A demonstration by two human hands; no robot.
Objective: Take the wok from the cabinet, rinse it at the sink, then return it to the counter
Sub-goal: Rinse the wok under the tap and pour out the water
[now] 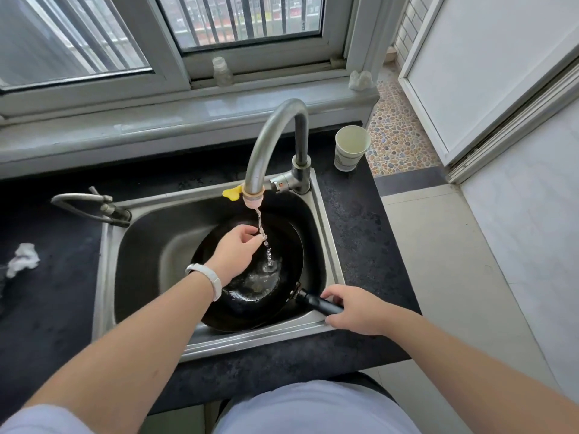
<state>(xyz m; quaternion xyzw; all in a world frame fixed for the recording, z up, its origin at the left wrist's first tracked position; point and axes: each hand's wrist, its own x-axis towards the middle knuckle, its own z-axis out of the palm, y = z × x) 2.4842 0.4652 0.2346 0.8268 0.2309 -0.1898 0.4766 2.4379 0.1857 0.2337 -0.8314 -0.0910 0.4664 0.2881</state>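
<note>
A dark speckled table (360, 214) is running beneath a barred window, and a steel sink (326, 233) is sitting sunk into it right in front of me. The black wok (238, 311) is lying inside the sink, filling most of the basin and tilting a little toward the sink's front edge. Its wok handle (316, 303) is pointing out over the sink's front right corner.

My right hand (354, 310) is gripping that handle at the sink's front right rim, with the fingers curling over the black grip. My left hand (236, 249) is reaching in above the middle of the wok and grasping nothing. Its fingers are loosely bent, with their tips touching the water stream (264, 242). A white wristband (210, 280) is sitting on that wrist.

The faucet (269, 136) is rising from the sink's back right corner and arching over the basin. Its water is falling past my left fingertips and pooling in the bottom of the wok.

A paper cup (349, 148) is standing on the table behind the sink's right side. A crumpled tissue (23, 258) is lying on the table well to the sink's left. A smaller tap (91, 206) is lying bent over at the sink's back left corner.
</note>
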